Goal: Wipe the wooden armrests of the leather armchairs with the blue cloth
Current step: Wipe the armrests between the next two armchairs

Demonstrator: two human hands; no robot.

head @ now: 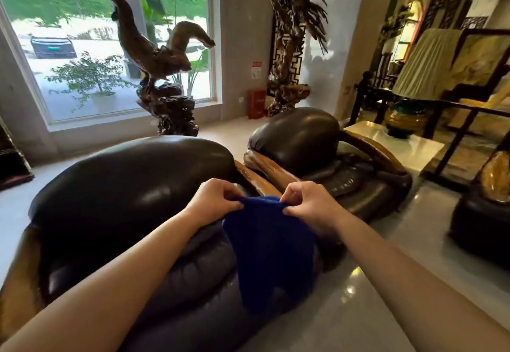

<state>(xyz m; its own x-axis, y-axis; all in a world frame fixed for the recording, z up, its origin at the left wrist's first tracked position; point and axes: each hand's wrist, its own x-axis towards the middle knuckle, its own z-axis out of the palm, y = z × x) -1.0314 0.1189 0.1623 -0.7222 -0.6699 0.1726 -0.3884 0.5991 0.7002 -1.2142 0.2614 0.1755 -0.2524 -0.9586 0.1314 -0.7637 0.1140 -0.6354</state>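
A blue cloth (269,252) hangs spread in front of me, held up by its top edge. My left hand (218,198) pinches the left corner and my right hand (305,202) pinches the right corner. Behind the cloth sits a dark leather armchair (132,186) with a glossy wooden armrest (259,180) on its right and another wooden armrest (23,274) at the far left. A second leather armchair (300,136) stands further right, with its own wooden armrests (378,153). The cloth hides part of the near chair's seat and right arm.
A wooden rooster carving (154,56) on a root stand is by the window behind the chairs. A side table (392,144) with a lamp (422,70) is at the right, next to dark wooden furniture. A third dark seat (480,222) is at the far right. Polished floor (386,296) lies before me.
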